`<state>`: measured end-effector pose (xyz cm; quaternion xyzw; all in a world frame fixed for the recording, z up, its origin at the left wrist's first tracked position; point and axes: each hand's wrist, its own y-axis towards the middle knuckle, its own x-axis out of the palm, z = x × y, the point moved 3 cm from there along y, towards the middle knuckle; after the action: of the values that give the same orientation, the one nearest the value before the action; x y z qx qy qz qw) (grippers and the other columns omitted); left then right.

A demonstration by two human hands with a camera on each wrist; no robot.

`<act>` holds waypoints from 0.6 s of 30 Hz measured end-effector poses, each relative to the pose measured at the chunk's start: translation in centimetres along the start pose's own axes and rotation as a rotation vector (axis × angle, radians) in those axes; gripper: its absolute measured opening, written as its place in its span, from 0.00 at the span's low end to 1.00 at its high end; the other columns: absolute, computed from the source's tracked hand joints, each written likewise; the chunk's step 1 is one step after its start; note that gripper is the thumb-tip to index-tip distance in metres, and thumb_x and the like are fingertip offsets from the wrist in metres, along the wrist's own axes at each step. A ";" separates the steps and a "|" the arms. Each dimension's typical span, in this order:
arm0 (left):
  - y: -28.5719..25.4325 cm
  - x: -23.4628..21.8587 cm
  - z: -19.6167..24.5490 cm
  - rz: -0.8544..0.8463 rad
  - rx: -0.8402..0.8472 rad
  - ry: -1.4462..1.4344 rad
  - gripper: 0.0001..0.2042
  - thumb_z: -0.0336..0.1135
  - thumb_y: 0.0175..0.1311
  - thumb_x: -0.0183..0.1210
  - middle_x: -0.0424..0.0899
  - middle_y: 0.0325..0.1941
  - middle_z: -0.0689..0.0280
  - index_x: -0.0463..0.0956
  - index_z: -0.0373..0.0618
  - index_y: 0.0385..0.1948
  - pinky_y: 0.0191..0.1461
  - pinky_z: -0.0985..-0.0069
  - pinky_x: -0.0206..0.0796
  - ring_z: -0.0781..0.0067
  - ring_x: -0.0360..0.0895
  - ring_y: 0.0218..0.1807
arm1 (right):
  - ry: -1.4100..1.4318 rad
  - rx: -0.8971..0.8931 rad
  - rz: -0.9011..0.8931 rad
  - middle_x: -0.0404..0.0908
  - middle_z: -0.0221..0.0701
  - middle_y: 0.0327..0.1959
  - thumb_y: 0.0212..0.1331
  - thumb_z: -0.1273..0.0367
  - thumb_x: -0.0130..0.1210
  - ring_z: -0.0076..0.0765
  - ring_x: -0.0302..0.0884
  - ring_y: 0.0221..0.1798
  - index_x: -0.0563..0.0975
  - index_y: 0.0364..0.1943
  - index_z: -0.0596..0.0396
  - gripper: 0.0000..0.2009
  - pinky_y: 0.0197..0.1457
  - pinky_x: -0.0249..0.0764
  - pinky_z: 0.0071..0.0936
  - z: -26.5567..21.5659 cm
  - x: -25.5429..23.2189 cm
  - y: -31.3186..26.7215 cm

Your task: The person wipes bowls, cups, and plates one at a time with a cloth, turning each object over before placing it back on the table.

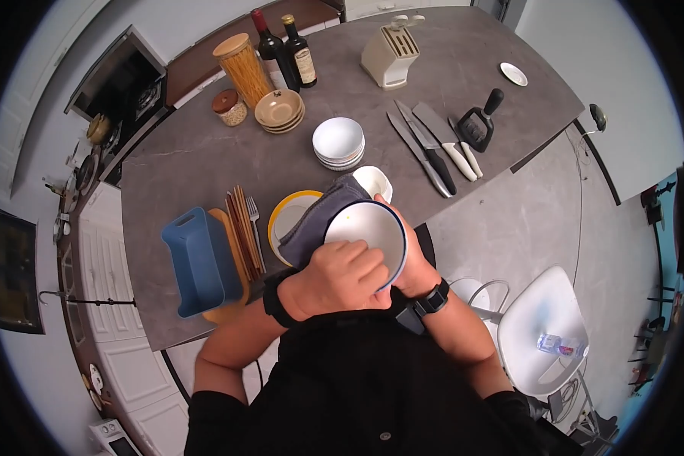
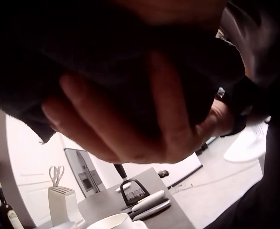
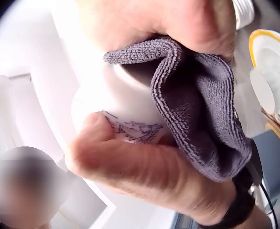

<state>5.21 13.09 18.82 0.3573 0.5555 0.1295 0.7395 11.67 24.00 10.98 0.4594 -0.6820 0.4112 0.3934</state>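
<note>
Blue-rimmed bowl (image 1: 361, 220): tilted at the desk's (image 1: 190, 175) near edge, between both hands.
Left hand (image 1: 342, 275): its grip pinches the near rim, thumb outside.
Right hand (image 1: 416, 262): its grip curls round gray cloth (image 1: 315, 226) against the bowl's outside.

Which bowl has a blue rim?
The white bowl held in the left hand and right hand; the stacked tan bowls and stacked white bowls lack blue rims.

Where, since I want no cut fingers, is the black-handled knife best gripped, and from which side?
By its black handle, probably from above and the near edge of the table: the handle points that way, the blade points away, and other knives lie alongside it, leaving little room sideways.
</note>
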 end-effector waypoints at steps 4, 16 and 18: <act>-0.2 0.1 -1.8 -0.158 0.220 0.155 0.13 0.41 0.45 0.67 0.69 0.28 0.69 0.69 0.50 0.22 0.28 0.75 0.60 0.72 0.73 0.30 | -0.013 -0.025 0.089 0.84 0.35 0.56 0.80 0.52 0.45 0.35 0.84 0.55 0.75 0.62 0.56 0.23 0.59 0.80 0.34 -0.1 -0.3 -0.2; 0.2 0.0 -12.6 -0.181 0.056 0.217 0.12 0.36 0.41 0.67 0.68 0.25 0.66 0.71 0.50 0.21 0.26 0.67 0.67 0.64 0.73 0.26 | -0.397 -0.372 0.366 0.88 0.31 0.45 0.75 0.64 0.57 0.25 0.85 0.44 0.83 0.49 0.60 0.12 0.50 0.80 0.26 -4.2 -3.4 1.8; -0.2 -0.1 -17.0 -0.128 -0.119 0.225 0.11 0.36 0.48 0.67 0.72 0.24 0.62 0.72 0.47 0.23 0.28 0.62 0.70 0.57 0.77 0.27 | -0.436 -0.568 0.469 0.88 0.30 0.43 0.75 0.65 0.58 0.24 0.85 0.43 0.83 0.50 0.60 0.12 0.50 0.79 0.24 -7.0 -5.2 2.3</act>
<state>-10.41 19.41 16.63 0.2599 0.6480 0.1540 0.6992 12.00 32.52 8.24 0.2416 -0.9212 0.1788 0.2469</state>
